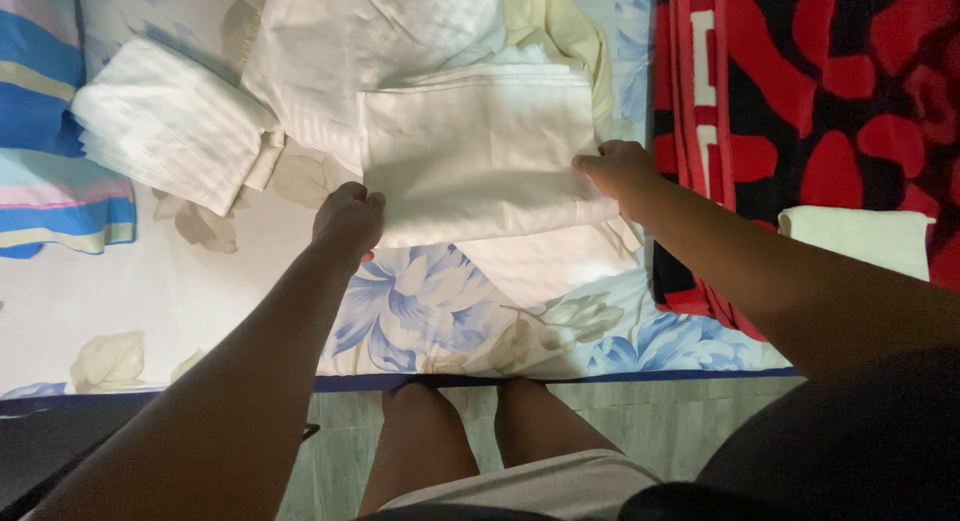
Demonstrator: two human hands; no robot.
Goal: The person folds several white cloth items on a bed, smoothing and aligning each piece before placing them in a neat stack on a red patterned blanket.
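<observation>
A folded white cloth (pixel 478 151) lies flat on a bed sheet printed with blue and beige flowers (pixel 430 301). My left hand (pixel 348 217) grips the cloth's near left corner with the fingers curled over its edge. My right hand (pixel 618 169) pinches the cloth's right edge near its lower corner. More loose white fabric (pixel 360 31) is bunched behind the folded piece, and a pale yellow cloth (pixel 560 26) shows beyond it.
A folded white bundle (pixel 165 131) rests at the left. A striped blue pillow (pixel 40 131) lies at the far left. A red and black blanket (pixel 820 111) covers the right side, with a small white folded cloth (pixel 855 236) on it. My legs stand at the bed's front edge (pixel 450 381).
</observation>
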